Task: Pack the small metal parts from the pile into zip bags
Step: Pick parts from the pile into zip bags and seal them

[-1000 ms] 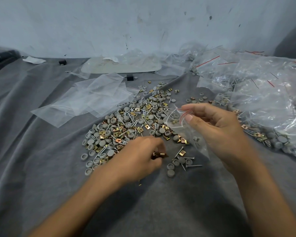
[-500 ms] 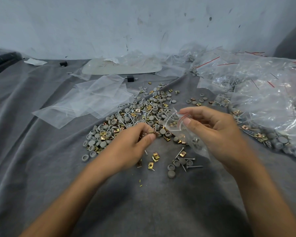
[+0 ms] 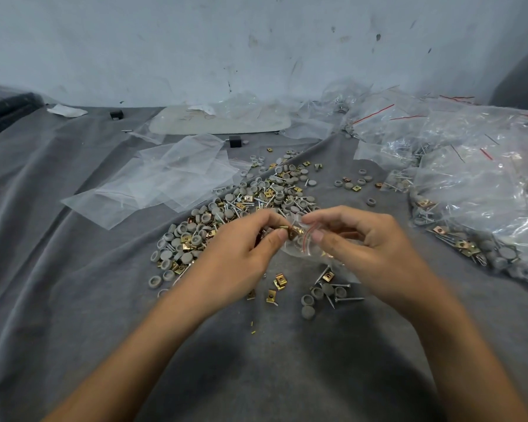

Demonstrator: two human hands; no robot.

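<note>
L fingers [image 3: 278, 235] pinch clip [image 3: 294, 232]; R fingers [image 3: 319, 236] pinch bag [image 3: 299, 249].

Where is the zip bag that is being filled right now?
Head view, centre: the small zip bag is pinched in the right hand, its mouth at the left hand, which holds gold clips, just nearer than the pile.

Pale blue-grey wall [image 3: 195, 41], scuffed w/ dark specks, spans the back. Wrinkled grey cloth [image 3: 58, 300] covers the surface directly below the wall. Dark panel [image 3: 525, 77] at wall's R end. Light soft, even.
</note>
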